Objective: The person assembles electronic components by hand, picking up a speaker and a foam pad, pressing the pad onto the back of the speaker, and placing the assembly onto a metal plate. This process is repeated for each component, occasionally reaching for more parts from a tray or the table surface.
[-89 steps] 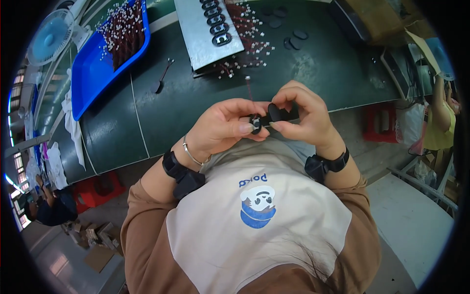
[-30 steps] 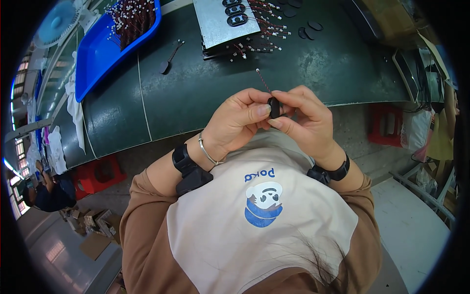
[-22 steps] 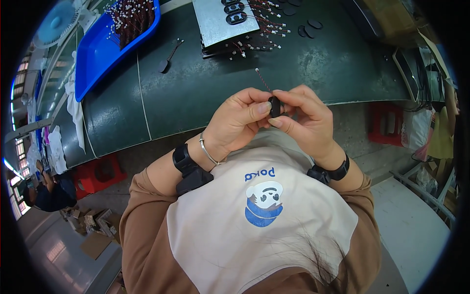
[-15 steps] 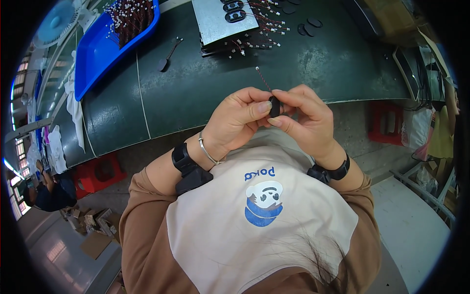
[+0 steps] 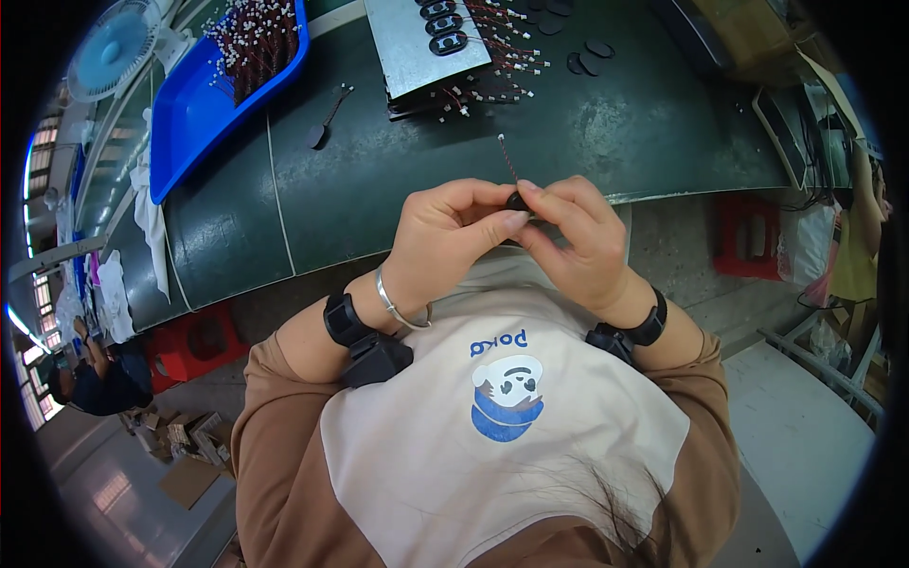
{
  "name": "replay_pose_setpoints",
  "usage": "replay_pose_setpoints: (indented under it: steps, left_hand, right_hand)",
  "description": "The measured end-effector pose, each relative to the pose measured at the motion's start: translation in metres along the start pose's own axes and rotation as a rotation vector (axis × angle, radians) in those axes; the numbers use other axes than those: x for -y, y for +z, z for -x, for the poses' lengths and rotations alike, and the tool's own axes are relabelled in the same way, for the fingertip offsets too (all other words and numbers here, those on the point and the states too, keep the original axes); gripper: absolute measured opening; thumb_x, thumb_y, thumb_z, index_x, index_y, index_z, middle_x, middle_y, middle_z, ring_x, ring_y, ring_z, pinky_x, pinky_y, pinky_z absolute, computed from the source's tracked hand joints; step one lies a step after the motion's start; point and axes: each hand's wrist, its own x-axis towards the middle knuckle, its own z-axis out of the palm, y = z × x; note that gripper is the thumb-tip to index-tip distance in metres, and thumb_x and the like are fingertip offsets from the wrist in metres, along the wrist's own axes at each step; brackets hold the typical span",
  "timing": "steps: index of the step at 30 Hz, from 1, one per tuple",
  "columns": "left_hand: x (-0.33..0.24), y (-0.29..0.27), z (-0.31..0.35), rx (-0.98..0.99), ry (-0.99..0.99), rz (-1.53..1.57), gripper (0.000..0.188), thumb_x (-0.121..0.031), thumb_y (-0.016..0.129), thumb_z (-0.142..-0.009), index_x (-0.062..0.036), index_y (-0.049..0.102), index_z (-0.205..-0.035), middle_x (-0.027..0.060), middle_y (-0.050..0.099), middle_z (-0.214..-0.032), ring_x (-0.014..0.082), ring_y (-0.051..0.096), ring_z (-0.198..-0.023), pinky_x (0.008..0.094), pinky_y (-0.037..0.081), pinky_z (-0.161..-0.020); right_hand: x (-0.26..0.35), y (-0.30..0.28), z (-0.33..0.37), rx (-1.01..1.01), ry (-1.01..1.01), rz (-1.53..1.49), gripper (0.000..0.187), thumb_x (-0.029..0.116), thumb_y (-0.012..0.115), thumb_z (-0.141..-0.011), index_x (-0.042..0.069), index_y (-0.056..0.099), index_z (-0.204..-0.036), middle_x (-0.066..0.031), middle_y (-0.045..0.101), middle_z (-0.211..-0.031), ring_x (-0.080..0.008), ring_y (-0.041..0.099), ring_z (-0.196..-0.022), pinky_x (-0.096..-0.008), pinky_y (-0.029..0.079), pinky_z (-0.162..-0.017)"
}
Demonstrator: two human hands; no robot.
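Above the table's near edge, both hands pinch one small black oval speaker. From it a red-and-black twisted wire points away from me, tipped with a white plug. My left hand grips the near left side between thumb and fingers. Thumb and forefinger of my right hand close on it from the right, at the wire end. Fingers cover most of the speaker. Beyond lies a metal plate carrying similar oval speakers, with wires and white plugs sticking out to its right.
A blue tray holds a heap of wired pieces at far left. One wired piece lies alone on the green table. Loose black ovals lie at far right. Red stools stand below; another person sits left.
Both hands have shifted slightly left and the speaker has turned, so less of it shows between the fingers. The view has moved a little too.
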Motion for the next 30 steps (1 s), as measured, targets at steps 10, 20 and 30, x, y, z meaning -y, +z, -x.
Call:
replay_pose_setpoints:
  steps: [10,20,30]
  left_hand:
    - [-0.001,-0.012,0.020,0.087,0.101,-0.400,0.015,0.002,0.064,-0.081,0.0029,0.056,-0.094,0.0088,0.065,-0.091,0.0127,0.062,-0.086,0.0234,0.051,-0.075]
    - [0.022,-0.022,0.069,0.204,0.126,-0.467,0.018,0.006,0.063,-0.080,0.0011,0.052,-0.093,0.0052,0.059,-0.086,0.0090,0.059,-0.079,0.0207,0.048,-0.071]
    - [0.032,0.029,0.095,0.235,0.180,-0.618,0.022,0.005,0.065,-0.079,-0.0001,0.050,-0.092,0.0051,0.059,-0.085,0.0083,0.058,-0.077,0.0197,0.046,-0.068]
  right_hand:
    - [0.005,0.002,0.010,0.080,0.156,-0.375,0.019,0.006,0.071,-0.071,0.001,0.062,-0.087,-0.0089,0.058,-0.074,-0.0186,0.056,-0.061,-0.0292,0.044,-0.051]
    - [0.026,0.028,0.060,-0.092,0.005,-0.457,0.018,0.014,0.068,-0.073,0.004,0.054,-0.068,-0.0096,0.054,-0.063,-0.0268,0.054,-0.055,-0.0336,0.042,-0.050]
    - [0.040,0.004,0.108,-0.129,0.015,-0.446,0.023,0.023,0.066,-0.075,0.004,0.056,-0.069,-0.0102,0.057,-0.063,-0.0269,0.056,-0.056,-0.0341,0.044,-0.050]
